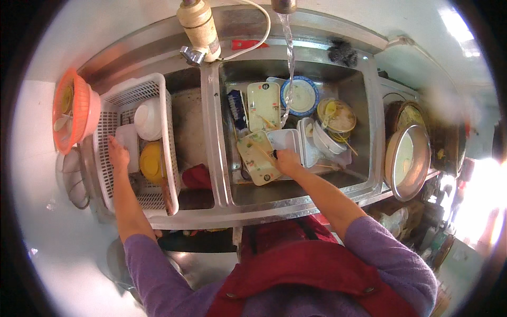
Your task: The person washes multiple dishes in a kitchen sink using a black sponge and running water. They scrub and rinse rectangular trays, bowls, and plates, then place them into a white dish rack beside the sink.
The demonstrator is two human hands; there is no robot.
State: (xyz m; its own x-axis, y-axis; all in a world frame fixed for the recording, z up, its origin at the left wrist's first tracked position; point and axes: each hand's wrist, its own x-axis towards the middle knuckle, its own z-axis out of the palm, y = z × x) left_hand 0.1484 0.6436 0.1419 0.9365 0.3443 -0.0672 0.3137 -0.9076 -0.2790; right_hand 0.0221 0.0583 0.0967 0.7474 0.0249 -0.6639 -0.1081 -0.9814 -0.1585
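Observation:
My left hand (119,153) is inside a white plastic basket (169,119), at the left side of a white rectangular dish (127,146); whether it grips the dish cannot be told. White bowls (148,119) and a yellow bowl (151,161) lie beside it. In the right sink basin, my right hand (286,161) is at the right edge of a cream rectangular plate (257,158) with food scraps, near a thin stick and a small black item; its grip is unclear. Another cream plate (263,104), a blue-rimmed plate (300,96) and white containers (308,142) lie around it.
Water runs from the faucet (284,5) into the right basin. A red cloth (197,176) lies in the left basin. Pink-orange colanders (88,115) stand at far left, a metal bowl (424,162) at right. A dark scouring pad (343,53) rests on the back ledge.

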